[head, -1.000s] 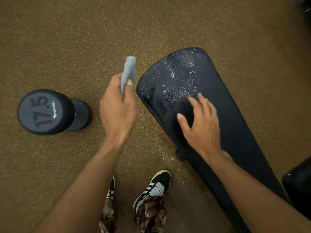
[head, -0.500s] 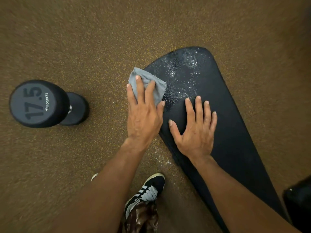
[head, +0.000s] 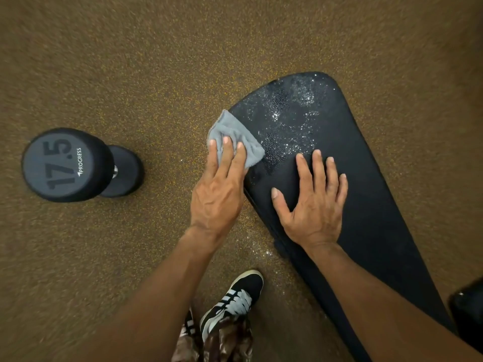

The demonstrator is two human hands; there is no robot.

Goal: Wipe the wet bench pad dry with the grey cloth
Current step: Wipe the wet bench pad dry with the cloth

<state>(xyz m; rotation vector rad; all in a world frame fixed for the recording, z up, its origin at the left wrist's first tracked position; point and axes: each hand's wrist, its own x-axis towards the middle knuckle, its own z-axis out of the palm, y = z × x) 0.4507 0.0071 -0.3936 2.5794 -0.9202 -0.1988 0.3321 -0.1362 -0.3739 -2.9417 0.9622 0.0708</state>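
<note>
Left hand [head: 218, 194] lay with fingers straight, pressing the grey cloth [head: 231, 128] flat against the near left edge of the black bench pad [head: 379, 194]. Its thumb was hidden. Right hand [head: 313, 205] rested palm down on the pad, fingers spread, holding nothing. Water droplets [head: 290, 118] glittered on the pad's far end, just beyond the cloth. A dumbbell [head: 68, 165] marked 17.5 stood on the floor well to the left.

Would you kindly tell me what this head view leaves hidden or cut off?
Head view:
The bench pad: near end cut off by the bottom edge.
The grey cloth: near part covered by the left hand.
Pad surface beneath the right hand: wet or dry, hidden.
The dark object at the right edge: cropped, unidentifiable.
</note>
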